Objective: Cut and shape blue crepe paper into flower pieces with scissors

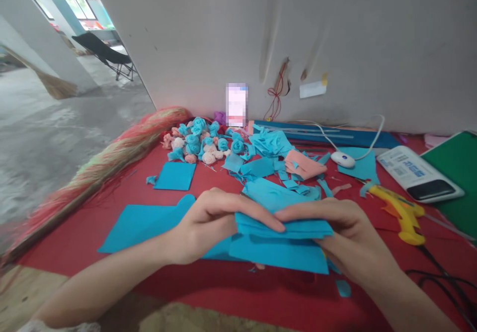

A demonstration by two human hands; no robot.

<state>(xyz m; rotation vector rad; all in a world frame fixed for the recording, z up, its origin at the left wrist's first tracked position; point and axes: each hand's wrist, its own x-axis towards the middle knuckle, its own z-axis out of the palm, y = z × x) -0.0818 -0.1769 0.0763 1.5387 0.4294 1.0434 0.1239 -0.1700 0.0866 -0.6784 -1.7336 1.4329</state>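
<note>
A stack of folded blue paper is held between both hands above the red tabletop. My left hand grips its left end, index finger stretched along the top fold. From the right, my right hand pinches the other end, its index finger also on top, and the two fingertips nearly meet at the middle. The thumbs are mostly hidden by the paper. Larger blue sheets lie flat beneath and left of my left hand. Just behind the hands are loose blue pieces.
Blue and pink paper flowers are heaped at the back. A small blue stack lies in front of them. On the right are a yellow glue gun with a black cable, a white device and a green board. A lit phone stands behind.
</note>
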